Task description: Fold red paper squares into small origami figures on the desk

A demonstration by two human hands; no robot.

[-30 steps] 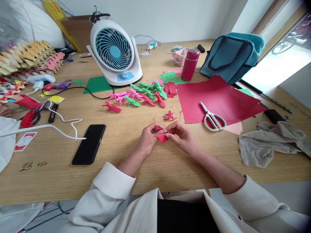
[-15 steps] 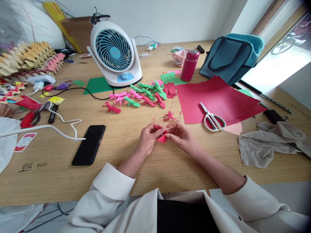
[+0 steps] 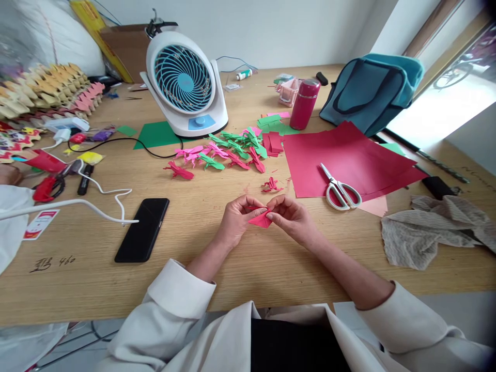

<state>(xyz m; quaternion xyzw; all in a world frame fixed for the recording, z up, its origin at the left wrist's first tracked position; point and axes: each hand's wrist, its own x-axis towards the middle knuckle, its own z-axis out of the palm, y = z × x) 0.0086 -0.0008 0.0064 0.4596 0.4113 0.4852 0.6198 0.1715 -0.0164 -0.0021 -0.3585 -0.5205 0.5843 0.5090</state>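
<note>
Between my hands is a small folded piece of red paper (image 3: 261, 220), its pointed lower part showing below the thumbs. My left hand (image 3: 237, 219) pinches its left side, and my right hand (image 3: 291, 218) pinches the right side, both thumbs close together on top. Part of the paper is hidden behind the fingers. Just beyond my hands lies a small red folded paper figure (image 3: 272, 184). Farther back is a spread of green folded paper figures (image 3: 232, 143), pink ones (image 3: 189, 154) and red ones (image 3: 179, 170).
White-handled scissors (image 3: 341, 191) lie on large red paper sheets (image 3: 344, 155) to the right. A phone (image 3: 142, 230) with a white cable is at left. Behind stand a fan (image 3: 185, 82), a red flask (image 3: 305, 104) and a blue bag (image 3: 368, 95). A grey cloth (image 3: 422, 232) lies far right.
The red paper has turned between my fingers and now shows a wider, pointed face. My thumbs have come closer together. Other things on the table stay put.
</note>
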